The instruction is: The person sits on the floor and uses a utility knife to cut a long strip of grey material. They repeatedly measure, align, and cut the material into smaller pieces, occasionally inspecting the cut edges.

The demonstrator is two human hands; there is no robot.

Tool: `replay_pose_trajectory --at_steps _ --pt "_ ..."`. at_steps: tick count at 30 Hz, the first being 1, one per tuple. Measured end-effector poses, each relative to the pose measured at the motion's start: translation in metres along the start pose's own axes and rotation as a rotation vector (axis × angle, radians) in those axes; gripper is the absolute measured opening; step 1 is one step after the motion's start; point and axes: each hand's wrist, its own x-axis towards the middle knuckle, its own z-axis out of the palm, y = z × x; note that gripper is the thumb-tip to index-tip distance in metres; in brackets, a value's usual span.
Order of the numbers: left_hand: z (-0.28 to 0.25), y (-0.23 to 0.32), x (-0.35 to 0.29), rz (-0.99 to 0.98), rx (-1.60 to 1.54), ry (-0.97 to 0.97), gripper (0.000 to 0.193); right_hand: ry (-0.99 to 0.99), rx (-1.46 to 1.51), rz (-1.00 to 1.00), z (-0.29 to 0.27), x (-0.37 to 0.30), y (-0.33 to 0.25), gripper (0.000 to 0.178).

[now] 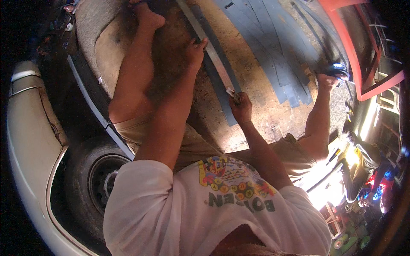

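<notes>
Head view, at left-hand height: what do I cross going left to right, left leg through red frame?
Left leg → left hand → pale flat bar → blue-grey strips → red frame.

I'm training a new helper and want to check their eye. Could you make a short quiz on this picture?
1. Fill in: the left grip is at a long bar that lies along a dark ____.
2. True or false: the wheel is to the left of the bar.
3. What does the right grip hold, and by which end of the bar?

Key
1. Strip.
2. True.
3. A small tool, by the end nearest the person's body; its exact kind is too small to tell.
</notes>
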Motion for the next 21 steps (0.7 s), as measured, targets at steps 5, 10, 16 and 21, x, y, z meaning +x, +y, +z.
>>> replay_pose_trajectory --at_steps 5,10,16,21 --pt "-0.007 -0.017 0.034 -0.033 0.165 0.083 0.046 -0.095 -0.030 -0.056 0.030 -0.012 -0.011 0.027" --pt "-0.021 -0.006 0.032 0.194 0.249 -0.050 0.046 -0.201 -0.180 -0.063 0.034 -0.014 -0.008 0.030" --pt "-0.018 -0.009 0.037 0.313 0.540 0.107 0.082 -0.322 -0.406 0.094 0.000 -0.026 -0.009 0.033" --pt "-0.001 -0.053 0.008 0.580 0.767 -0.009 0.095 -0.370 -0.516 0.161 -0.038 -0.053 0.016 0.051"
